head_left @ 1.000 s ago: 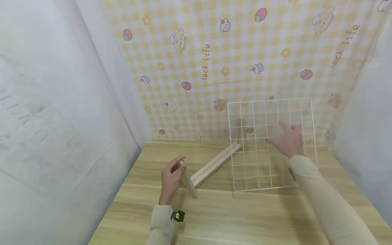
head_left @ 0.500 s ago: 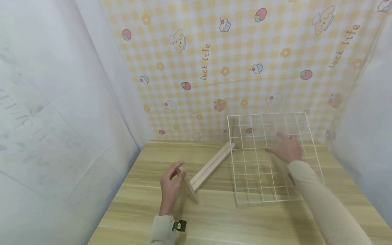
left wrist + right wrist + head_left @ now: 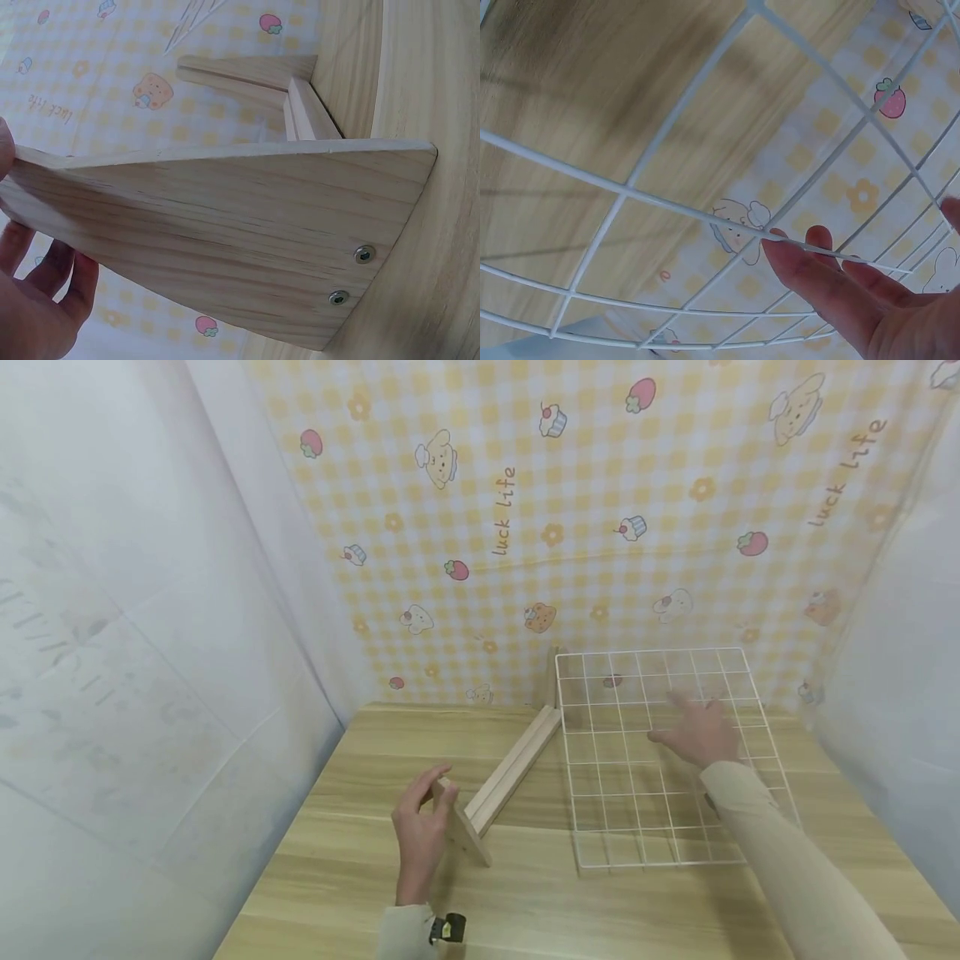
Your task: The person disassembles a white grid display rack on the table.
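Observation:
A white wire grid panel (image 3: 637, 793) leans low over the wooden table (image 3: 525, 902), with its near edge on the tabletop. My right hand (image 3: 693, 728) lies on the grid with straight, spread fingers. In the right wrist view those fingers (image 3: 832, 277) show behind the grid's wires (image 3: 682, 206). My left hand (image 3: 431, 806) grips the upright near end plate of a wooden stand (image 3: 510, 768). The stand's long grooved rail runs diagonally toward the back wall. The left wrist view shows that end plate (image 3: 225, 225) close up with two screws (image 3: 364, 255), and my left hand (image 3: 37, 292) is at its narrow end.
A yellow checked cloth with cartoon prints (image 3: 570, 527) hangs behind the table. White sheeting closes in the left (image 3: 150, 652) and right sides. The stand's far end plate (image 3: 553, 681) stands close to the back cloth, beside the grid's left corner.
The grid panel has tipped down from nearly upright to a low slant, with my right hand following it. My left hand and the stand's near end have moved slightly toward me.

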{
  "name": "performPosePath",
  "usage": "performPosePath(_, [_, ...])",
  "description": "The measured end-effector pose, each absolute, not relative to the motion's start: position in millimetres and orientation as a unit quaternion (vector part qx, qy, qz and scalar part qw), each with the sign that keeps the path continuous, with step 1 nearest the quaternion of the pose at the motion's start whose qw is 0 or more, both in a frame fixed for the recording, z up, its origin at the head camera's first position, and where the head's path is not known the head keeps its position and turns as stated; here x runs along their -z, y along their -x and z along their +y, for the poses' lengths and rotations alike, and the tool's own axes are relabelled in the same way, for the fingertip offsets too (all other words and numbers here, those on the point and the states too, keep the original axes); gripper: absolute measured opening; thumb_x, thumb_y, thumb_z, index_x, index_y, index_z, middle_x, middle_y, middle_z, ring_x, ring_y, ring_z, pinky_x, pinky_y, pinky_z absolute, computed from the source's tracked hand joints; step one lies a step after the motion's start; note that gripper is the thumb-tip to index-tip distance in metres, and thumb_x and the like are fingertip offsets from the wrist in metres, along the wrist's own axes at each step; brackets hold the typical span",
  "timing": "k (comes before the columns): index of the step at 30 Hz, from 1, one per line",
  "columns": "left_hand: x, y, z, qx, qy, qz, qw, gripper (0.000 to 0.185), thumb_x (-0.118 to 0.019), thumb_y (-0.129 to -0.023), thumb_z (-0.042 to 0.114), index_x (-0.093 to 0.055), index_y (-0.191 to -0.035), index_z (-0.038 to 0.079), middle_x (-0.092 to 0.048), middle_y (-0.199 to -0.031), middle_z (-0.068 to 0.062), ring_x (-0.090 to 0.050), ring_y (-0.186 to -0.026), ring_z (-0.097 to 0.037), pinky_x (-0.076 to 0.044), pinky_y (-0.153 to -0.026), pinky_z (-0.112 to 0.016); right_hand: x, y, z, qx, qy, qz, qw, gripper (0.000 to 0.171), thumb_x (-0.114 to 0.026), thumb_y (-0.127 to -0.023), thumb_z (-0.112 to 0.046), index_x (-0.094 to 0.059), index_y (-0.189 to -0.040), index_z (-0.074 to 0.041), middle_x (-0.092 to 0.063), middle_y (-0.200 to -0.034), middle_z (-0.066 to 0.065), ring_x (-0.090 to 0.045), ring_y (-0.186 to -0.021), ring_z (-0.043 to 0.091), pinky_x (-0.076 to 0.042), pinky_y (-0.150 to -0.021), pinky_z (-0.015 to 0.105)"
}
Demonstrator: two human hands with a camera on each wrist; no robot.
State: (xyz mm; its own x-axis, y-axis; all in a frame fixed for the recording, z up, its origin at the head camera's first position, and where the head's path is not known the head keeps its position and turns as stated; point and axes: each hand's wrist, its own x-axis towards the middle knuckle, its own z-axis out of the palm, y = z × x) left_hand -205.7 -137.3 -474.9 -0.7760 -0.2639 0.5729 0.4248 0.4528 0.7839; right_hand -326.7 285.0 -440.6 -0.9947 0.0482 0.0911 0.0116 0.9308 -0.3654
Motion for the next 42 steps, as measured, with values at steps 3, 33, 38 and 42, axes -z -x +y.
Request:
performPosePath(3, [475, 204, -136, 0.529, 0.046, -0.783, 0.325, 0.027, -0.069, -0.083, 0.024, -0.065, -0.109, 0.026, -0.067, -0.105, 0.008, -0.061, -0.093, -0.007, -0.051, -0.081, -0.025, 444, 328, 285, -0.181, 0.008, -0.983, 0.043, 0.099, -0.056, -0.065, -0.079, -0.034, -0.142, -0.019, -0.031, -0.123, 0.048, -0.050, -0.070, 0.037, -0.041, -0.044, 0.035])
performPosePath(33, [476, 185, -116, 0.489, 0.049, -0.791, 0.363, 0.031, -0.076, -0.075, 0.015, -0.067, -0.103, 0.022, -0.068, -0.108, 0.003, -0.063, -0.104, -0.014, -0.053, -0.088, -0.031, 467, 331, 274, -0.159, -0.011, -0.987, 0.002, 0.086, -0.060, -0.070, -0.069, -0.043, -0.136, -0.016, -0.042, -0.129, 0.038, -0.043, -0.109, 0.053, -0.043, -0.047, 0.034])
performPosePath(38, [476, 184, -112, 0.489, 0.054, -0.788, 0.369, 0.030, -0.076, -0.074, 0.018, -0.067, -0.102, 0.024, -0.070, -0.103, 0.000, -0.064, -0.097, -0.011, -0.052, -0.083, -0.023, 469, 332, 271, -0.156, -0.008, -0.988, 0.002, 0.084, -0.060, -0.070, -0.068, -0.045, -0.134, -0.016, -0.042, -0.127, 0.039, -0.046, -0.106, 0.051, -0.043, -0.048, 0.035])
performPosePath(42, [477, 183, -108, 0.493, 0.057, -0.787, 0.366, 0.029, -0.077, -0.074, 0.019, -0.067, -0.101, 0.022, -0.070, -0.103, 0.000, -0.063, -0.096, -0.009, -0.051, -0.081, -0.020, 472, 334, 271, -0.154, -0.003, -0.988, -0.013, 0.082, -0.060, -0.071, -0.066, -0.044, -0.135, -0.017, -0.042, -0.133, 0.035, -0.040, -0.114, 0.054, -0.043, -0.049, 0.036])
